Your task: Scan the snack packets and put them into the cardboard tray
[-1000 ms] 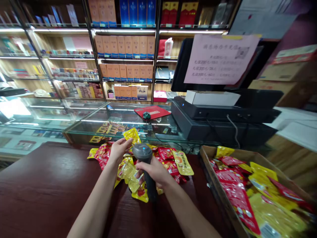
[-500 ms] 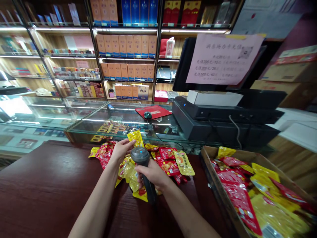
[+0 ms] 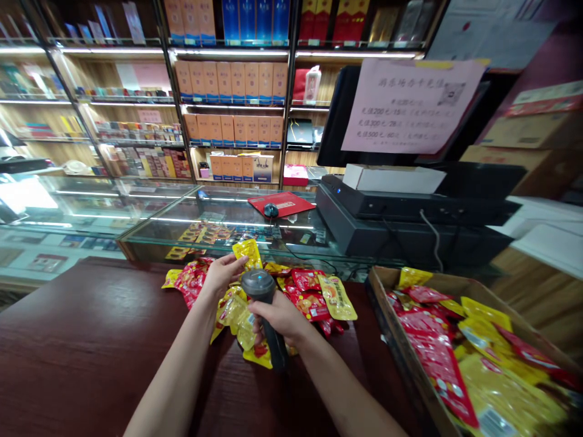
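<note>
My left hand (image 3: 224,271) pinches a small yellow snack packet (image 3: 248,252) by its near edge and holds it up above the pile. Wrapped round the handle of a dark grey barcode scanner (image 3: 259,285), my right hand (image 3: 283,317) keeps it upright, its head close to the packet. A small blue light shows on top of the scanner. Beneath both hands lies a loose pile of red snack packets (image 3: 314,305) and yellow snack packets (image 3: 234,312) on the dark wooden table (image 3: 91,340). The scanner and hands hide part of the pile.
At the right stands an open cardboard box (image 3: 380,315) of red and yellow packets. Behind the table runs a glass counter (image 3: 218,209) with a red mat (image 3: 291,203), a mouse (image 3: 271,210) and a monitor (image 3: 334,121). Stocked shelves (image 3: 232,106) line the wall.
Almost nothing differs. The whole view has shifted very slightly; both hands keep their hold on the yellow packet and the scanner.
</note>
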Demonstrator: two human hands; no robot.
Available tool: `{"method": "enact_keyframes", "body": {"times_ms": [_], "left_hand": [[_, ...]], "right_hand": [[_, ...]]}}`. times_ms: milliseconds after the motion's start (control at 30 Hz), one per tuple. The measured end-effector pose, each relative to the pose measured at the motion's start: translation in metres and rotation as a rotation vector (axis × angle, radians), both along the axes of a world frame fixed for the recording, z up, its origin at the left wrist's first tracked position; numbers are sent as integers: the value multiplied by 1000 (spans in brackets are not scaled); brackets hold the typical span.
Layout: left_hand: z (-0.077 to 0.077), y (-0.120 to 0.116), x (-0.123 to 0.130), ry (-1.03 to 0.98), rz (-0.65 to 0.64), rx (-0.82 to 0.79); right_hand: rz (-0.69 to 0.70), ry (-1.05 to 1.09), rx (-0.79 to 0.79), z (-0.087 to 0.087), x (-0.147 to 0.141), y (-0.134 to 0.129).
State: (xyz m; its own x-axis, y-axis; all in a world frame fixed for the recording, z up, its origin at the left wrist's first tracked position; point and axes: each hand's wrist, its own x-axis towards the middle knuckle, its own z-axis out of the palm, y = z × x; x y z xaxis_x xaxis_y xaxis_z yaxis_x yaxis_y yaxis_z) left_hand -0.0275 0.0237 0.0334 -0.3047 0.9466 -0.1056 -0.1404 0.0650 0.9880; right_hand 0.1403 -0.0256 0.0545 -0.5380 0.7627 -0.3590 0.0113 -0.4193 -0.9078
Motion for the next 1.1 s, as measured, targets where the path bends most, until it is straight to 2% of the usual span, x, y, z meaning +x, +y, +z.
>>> {"method": "enact_keyframes", "body": {"times_ms": [233, 400, 533, 600, 667, 767, 900, 1000, 1100], "left_hand": [[-1, -1, 1, -43, -6, 15], [-2, 0, 3, -104, -56, 67], [-4, 2, 0, -52, -20, 15], [-4, 2, -1, -22, -32, -10], [-3, 2, 0, -10, -56, -26], [1, -1, 8, -5, -138, -57], [12, -11, 32, -39, -272, -78], [25, -22, 55, -214, -376, -82], [41, -32, 81, -438, -562, -60]], "right_hand": [[20, -8, 23, 1, 2, 1], [17, -4, 32, 2, 3, 1], [7, 21, 14, 2, 4, 3], [-54, 50, 89, 1, 7, 6], [-195, 73, 230, 1, 11, 12], [-393, 105, 314, 2, 19, 21], [-445, 239, 205, 9, 33, 26], [-528, 280, 173, 19, 47, 21], [-580, 288, 186, 34, 70, 9]]}}
